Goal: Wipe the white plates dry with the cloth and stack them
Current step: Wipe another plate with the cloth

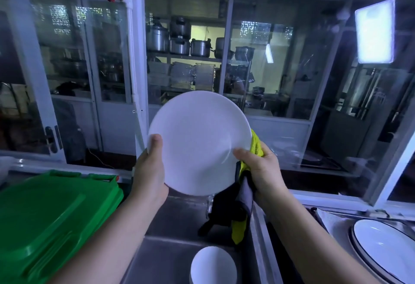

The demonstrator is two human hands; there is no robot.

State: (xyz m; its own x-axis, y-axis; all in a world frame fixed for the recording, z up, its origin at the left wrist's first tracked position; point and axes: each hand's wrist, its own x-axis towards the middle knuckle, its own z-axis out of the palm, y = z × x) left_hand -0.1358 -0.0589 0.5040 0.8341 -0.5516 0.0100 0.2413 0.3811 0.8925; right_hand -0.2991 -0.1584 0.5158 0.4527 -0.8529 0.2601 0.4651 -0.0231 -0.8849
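A white plate (197, 140) is held up, tilted toward me, above the steel sink. My left hand (151, 172) grips its left rim, thumb on the face. My right hand (260, 171) grips the right rim together with a yellow-green and dark cloth (242, 196); the thumb lies on the plate's face, and the cloth sits behind the rim and hangs down below. More white plates (213, 265) stand stacked in the sink below. At the right edge lies a stack of blue-rimmed white plates (386, 247).
A green plastic crate lid (49, 218) fills the lower left beside the sink (170, 254). A faucet (210, 205) sits just under the held plate. Glass partitions (269, 59) rise behind the counter, with pots on shelves beyond.
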